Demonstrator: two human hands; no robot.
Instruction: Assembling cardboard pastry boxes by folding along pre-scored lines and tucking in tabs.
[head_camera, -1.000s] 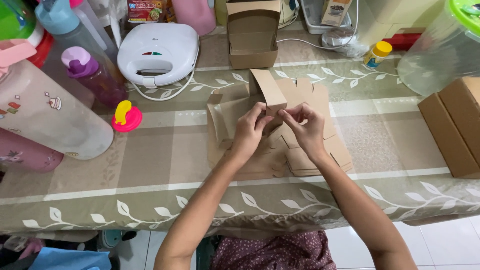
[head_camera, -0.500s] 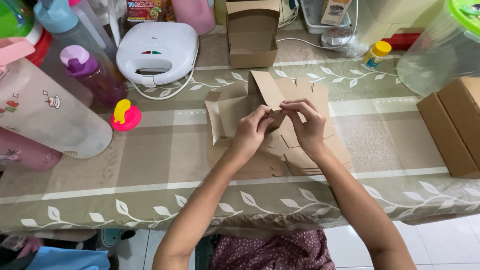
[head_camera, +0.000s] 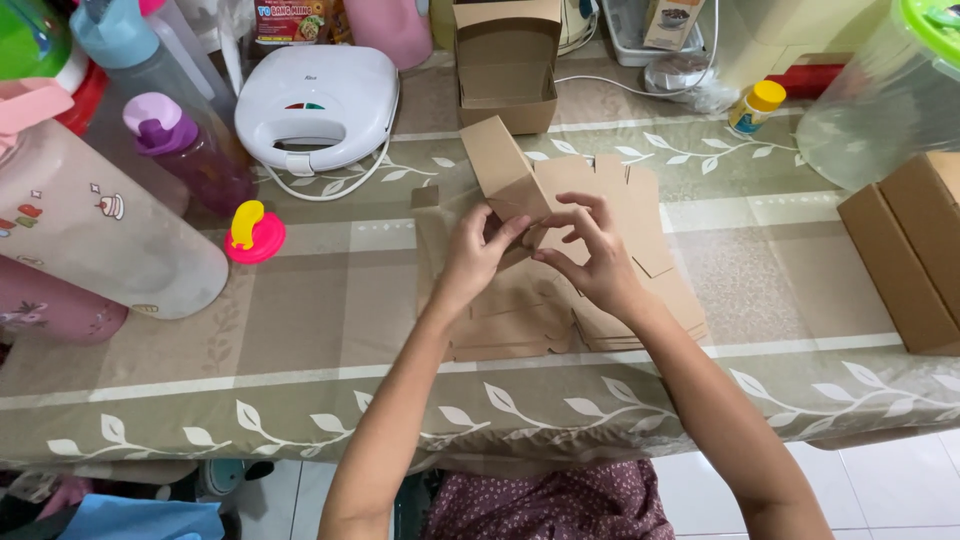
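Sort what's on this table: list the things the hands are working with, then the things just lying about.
In use:
left hand
right hand
cardboard blank being folded
flat cardboard stack

Lying about:
white sandwich maker
pink and yellow lid
purple-capped bottle
small yellow-capped bottle

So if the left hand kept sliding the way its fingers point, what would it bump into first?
The left hand points up and to the right, so it would probably first push into the raised cardboard flap it already touches. Farther along stands the open cardboard box, though depth is hard to judge.

Two hands (head_camera: 480, 255), three folded boxes (head_camera: 507, 75).
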